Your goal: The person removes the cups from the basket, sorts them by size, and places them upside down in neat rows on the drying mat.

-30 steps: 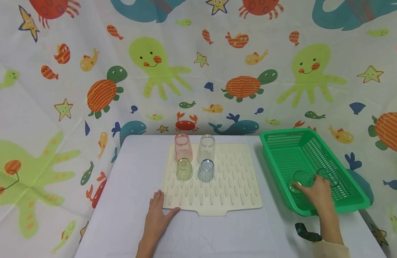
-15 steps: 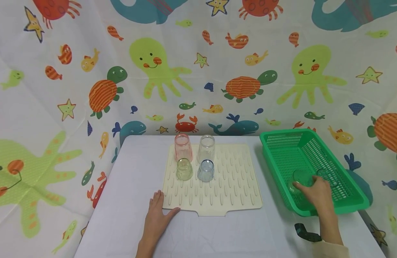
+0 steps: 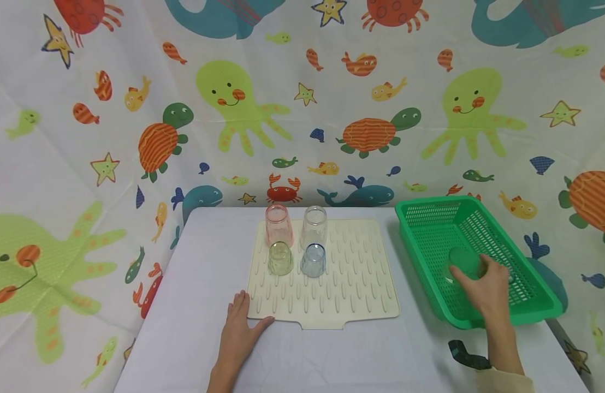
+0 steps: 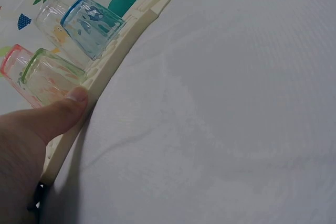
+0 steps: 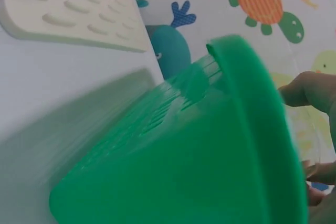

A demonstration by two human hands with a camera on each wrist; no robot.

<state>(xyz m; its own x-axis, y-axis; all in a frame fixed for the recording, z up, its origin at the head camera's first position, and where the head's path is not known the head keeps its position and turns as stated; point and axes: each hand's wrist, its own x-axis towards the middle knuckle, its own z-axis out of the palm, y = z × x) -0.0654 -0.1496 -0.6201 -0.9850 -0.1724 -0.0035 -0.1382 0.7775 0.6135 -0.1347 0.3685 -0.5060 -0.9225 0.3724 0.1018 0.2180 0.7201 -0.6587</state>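
My right hand (image 3: 488, 286) reaches into the green plastic basket (image 3: 420, 256) and grips a clear drinking glass (image 3: 461, 263) between thumb and fingers. In the right wrist view the basket wall (image 5: 173, 171) hides much of that glass. A second glass lies in the basket, mostly hidden behind my hand. My left hand (image 3: 239, 327) rests with straight fingers at the near left corner of the cream drainer mat (image 3: 351, 273), its thumb on the front edge. On the mat stand a pink-rimmed glass (image 3: 279, 225), a tall clear glass (image 3: 315, 226), a green glass (image 3: 280, 258) and a blue glass (image 3: 314, 261).
A white cloth (image 3: 204, 256) covers the table. Behind hangs a curtain (image 3: 302, 164) printed with sea animals. The basket stands at the table's right side, beside the mat. A black strap piece (image 3: 467, 357) sticks out at my right wrist.
My right hand has lifted slightly with the glass, which has risen and tilted inside the basket. My left hand and the glasses on the mat have stayed put.
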